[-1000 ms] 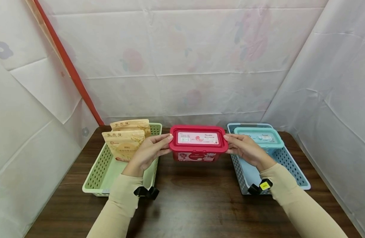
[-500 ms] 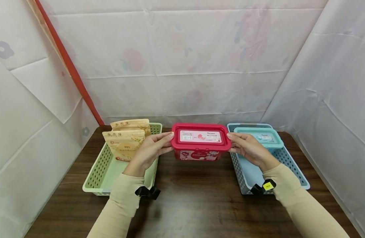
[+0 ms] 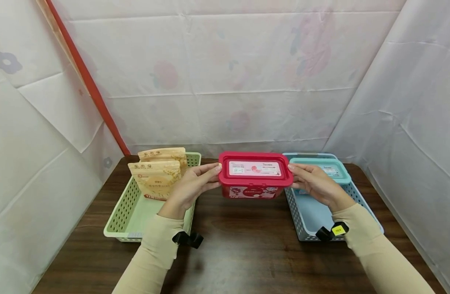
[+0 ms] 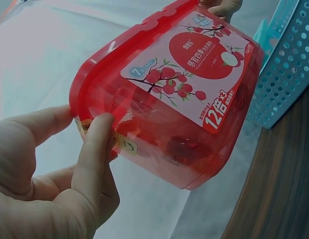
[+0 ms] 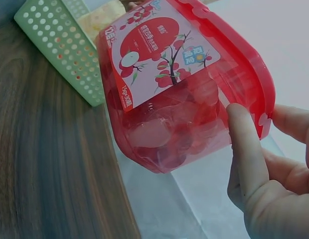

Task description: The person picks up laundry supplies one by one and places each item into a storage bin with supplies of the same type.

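Between my two hands hangs a red lidded plastic tub [image 3: 256, 169], held level above the back of the table. My left hand [image 3: 193, 184] grips its left end under the lid rim. The right hand [image 3: 318, 183] does the same at the right end. Through the see-through wall in the left wrist view, the tub [image 4: 179, 99] shows packets inside and a fruit label on its front. A teal lidded tub [image 3: 331, 170] sits in the blue basket [image 3: 302, 222], partly hidden behind my right hand. Two yellow pouches [image 3: 156, 179] stand in the green basket [image 3: 116, 222] at left.
Both perforated baskets rest on a dark wooden table [image 3: 239, 245], one on each side of the red tub. White printed cloth [image 3: 210, 73] hangs behind the table and along both sides. A red strip [image 3: 87, 79] slants down at the left corner.
Both hands have carried the red tub a little to the right, toward the blue basket, keeping the same hold. The baskets, pouches and teal tub have stayed put.
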A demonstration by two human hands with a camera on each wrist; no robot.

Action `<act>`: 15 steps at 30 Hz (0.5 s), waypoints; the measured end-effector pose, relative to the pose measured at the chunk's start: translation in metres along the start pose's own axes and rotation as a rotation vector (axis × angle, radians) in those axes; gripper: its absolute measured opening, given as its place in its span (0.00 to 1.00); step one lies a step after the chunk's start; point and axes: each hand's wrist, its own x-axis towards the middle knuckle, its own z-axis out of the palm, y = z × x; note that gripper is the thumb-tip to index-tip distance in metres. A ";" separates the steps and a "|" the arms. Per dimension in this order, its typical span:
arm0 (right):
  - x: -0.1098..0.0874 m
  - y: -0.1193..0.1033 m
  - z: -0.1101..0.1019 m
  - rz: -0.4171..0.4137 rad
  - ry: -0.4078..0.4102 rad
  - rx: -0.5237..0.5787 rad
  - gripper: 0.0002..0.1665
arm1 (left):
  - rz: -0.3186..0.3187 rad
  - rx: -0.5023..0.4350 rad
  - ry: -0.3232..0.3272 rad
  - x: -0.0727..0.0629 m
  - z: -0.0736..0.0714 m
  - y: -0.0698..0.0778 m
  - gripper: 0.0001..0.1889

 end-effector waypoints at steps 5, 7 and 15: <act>-0.006 -0.002 -0.009 -0.006 0.007 -0.017 0.37 | 0.013 -0.005 -0.022 0.002 0.010 0.000 0.24; -0.009 -0.002 -0.013 -0.013 0.010 -0.016 0.37 | 0.015 -0.009 -0.032 0.003 0.015 0.000 0.23; -0.022 -0.003 -0.029 -0.073 -0.015 0.034 0.17 | 0.031 -0.042 -0.078 0.006 0.033 0.000 0.23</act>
